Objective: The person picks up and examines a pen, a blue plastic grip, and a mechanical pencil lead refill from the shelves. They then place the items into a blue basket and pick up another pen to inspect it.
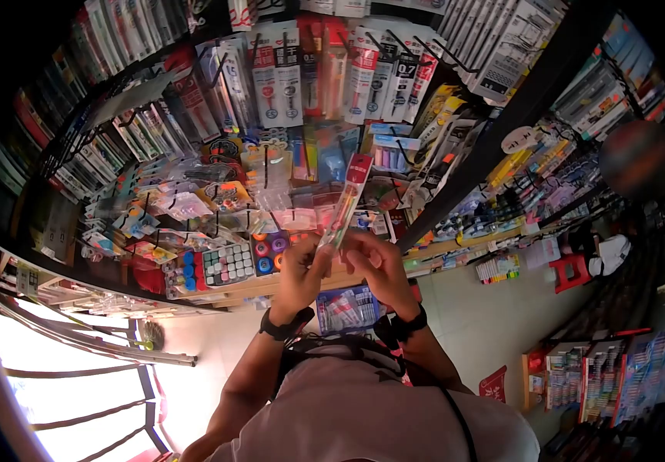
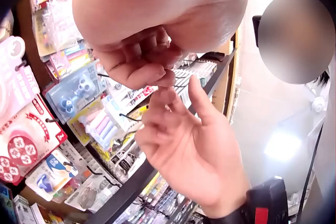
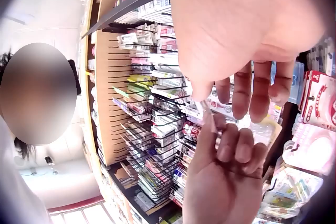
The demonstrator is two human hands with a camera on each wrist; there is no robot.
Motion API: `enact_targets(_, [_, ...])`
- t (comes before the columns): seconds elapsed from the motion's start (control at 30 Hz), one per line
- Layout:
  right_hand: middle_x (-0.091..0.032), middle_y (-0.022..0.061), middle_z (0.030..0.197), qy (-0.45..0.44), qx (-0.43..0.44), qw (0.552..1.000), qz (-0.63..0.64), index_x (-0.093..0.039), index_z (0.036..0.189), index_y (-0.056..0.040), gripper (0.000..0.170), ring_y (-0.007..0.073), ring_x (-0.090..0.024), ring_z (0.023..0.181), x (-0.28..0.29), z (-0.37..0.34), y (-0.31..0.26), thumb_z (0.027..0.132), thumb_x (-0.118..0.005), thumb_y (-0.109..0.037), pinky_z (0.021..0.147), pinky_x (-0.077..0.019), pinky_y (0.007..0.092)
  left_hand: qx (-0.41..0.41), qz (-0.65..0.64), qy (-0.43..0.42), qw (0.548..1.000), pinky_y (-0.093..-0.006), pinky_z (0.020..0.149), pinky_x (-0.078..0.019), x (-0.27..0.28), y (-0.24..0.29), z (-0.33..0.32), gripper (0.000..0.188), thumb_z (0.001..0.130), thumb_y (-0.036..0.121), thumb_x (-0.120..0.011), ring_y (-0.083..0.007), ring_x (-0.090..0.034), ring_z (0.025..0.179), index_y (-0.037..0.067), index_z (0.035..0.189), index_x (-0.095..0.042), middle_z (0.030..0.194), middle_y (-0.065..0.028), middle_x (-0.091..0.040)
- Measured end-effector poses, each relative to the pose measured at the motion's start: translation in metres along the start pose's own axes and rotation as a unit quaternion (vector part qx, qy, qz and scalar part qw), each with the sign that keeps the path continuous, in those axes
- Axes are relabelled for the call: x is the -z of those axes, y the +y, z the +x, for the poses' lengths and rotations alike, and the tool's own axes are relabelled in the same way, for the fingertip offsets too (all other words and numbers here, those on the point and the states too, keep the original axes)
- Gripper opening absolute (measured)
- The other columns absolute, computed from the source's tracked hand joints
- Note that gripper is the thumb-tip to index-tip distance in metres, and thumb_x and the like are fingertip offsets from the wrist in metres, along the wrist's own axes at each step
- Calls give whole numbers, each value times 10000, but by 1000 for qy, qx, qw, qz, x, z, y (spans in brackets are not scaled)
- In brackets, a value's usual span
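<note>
A slim clear packet [image 1: 342, 204] with a red top end stands tilted up in front of the shelf in the head view, its contents blurred. My left hand [image 1: 299, 271] pinches its lower end between thumb and curled fingers. Close beside it is my right hand [image 1: 379, 269], its thumb apart and its fingers loosely bent at the packet's lower end. In the left wrist view the left hand [image 2: 163, 14] covers most of the packet, and the right hand [image 2: 194, 145] faces it palm-up. The right wrist view has the right hand [image 3: 247, 29] with fingers hanging down above the left hand [image 3: 226, 166].
Hooks on the shelf carry hanging pen packets [image 1: 277, 77] and small carded goods. Below stand a tray of small bottles [image 1: 228, 264] and a blue bin [image 1: 348, 309] on the floor. A dark post [image 1: 471, 154] slants at the right. Farther off are a red stool [image 1: 569, 272] and a display rack [image 1: 602, 377].
</note>
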State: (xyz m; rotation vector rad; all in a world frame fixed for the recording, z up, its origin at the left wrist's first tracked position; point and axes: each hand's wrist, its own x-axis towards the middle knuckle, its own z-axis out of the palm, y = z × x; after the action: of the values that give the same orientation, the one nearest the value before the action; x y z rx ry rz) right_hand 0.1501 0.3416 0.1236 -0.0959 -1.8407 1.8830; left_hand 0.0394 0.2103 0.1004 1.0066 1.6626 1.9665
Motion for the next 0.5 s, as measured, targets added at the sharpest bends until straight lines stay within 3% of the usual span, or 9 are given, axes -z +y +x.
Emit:
enact_targets(0.3, [-605, 6, 769, 62, 18, 998, 6, -613, 967, 18, 93, 50, -549, 666, 3, 12, -12, 970, -605, -75, 590, -423, 214, -22, 39, -53, 998, -227, 511, -398, -25, 6, 5, 198, 1019, 151, -536, -62, -503, 561, 1, 898, -580, 653, -13, -554])
enact_targets(0.5, [-537, -20, 723, 92, 40, 995, -13, -601, 871, 26, 125, 31, -501, 609, 9, 19, -15, 951, -637, -63, 538, -388, 200, 7, 64, -69, 995, -236, 510, -390, -22, 11, 2, 189, 997, 128, -557, -64, -515, 561, -17, 890, -613, 625, -20, -562])
